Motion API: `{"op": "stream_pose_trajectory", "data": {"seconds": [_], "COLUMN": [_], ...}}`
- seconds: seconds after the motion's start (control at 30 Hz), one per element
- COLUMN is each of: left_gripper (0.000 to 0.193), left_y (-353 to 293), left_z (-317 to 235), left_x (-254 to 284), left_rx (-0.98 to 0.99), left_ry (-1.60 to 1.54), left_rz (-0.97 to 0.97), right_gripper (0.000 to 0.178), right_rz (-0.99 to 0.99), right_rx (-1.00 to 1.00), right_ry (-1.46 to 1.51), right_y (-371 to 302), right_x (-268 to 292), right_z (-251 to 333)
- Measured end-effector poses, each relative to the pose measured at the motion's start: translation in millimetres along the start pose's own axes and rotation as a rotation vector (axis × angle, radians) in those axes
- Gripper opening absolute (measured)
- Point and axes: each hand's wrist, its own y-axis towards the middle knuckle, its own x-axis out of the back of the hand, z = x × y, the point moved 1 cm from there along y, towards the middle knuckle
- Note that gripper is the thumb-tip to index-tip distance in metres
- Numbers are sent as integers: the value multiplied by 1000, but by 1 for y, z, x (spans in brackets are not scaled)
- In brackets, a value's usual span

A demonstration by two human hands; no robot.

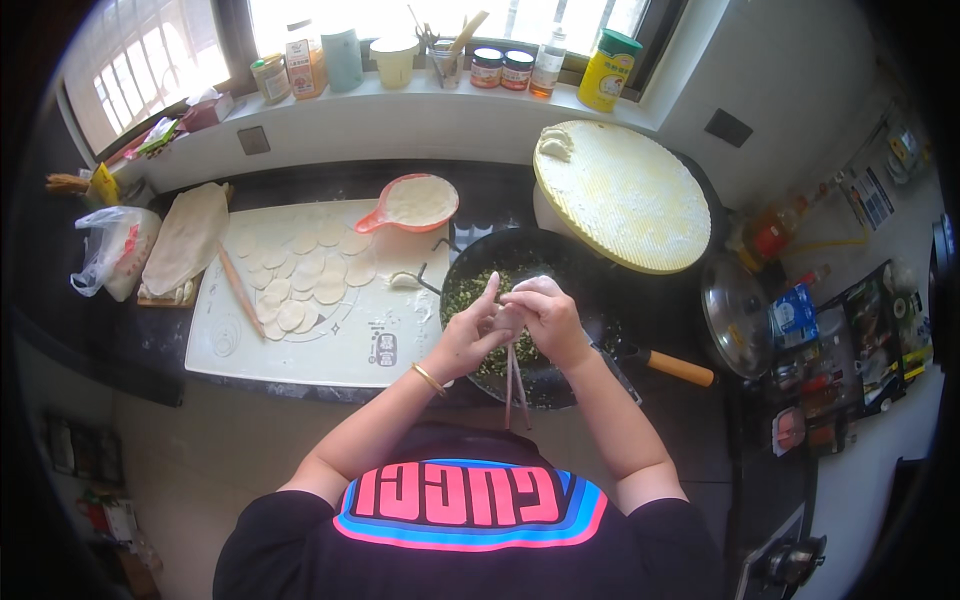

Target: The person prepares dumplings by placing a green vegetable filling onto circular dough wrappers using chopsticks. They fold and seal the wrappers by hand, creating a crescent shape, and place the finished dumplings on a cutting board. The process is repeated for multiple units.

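Note:
Over the wok (590, 370), my left hand (470, 328) cups a pale dough dumpling (508, 320) with its thumb and fingers. The fingers of my right hand (547, 318) pinch the same dumpling from the other side. My hands hide much of it. A pair of chopsticks (515, 390) sticks out below the hands past the wok's near rim; whether a hand touches them I cannot tell. Chopped green filling (465, 295) lies in the wok. Several round dough wrappers (330, 285) are spread on the white mat (400, 320) to the left, with one folded dumpling (404, 281) near its right edge.
A rolling pin (241, 290) rests on the mat; a red scoop of flour (420, 202) is at its far edge. A yellow round tray (625, 200) with dumplings stands behind the wok. The wooden wok handle (680, 368) points right, near a glass lid (736, 315). Jars (487, 68) line the sill.

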Motion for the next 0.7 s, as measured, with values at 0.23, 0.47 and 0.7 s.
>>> {"op": "stream_pose_trajectory", "data": {"seconds": [0.23,0.47,0.7], "left_gripper": [79,77,76], "left_y": [1,0,0], "left_z": [-5,0,4], "left_x": [-2,-3,-6], "left_rx": [66,48,62], "left_ry": [40,80,165], "left_rz": [-7,-20,-52], "right_gripper": [8,7,6], "right_rz": [124,51,30], "right_rx": [190,-80,58], "right_ry": [-235,-11,-40], "right_y": [4,1,1], "right_x": [-5,-5,-11], "right_z": [4,-7,-3]}}
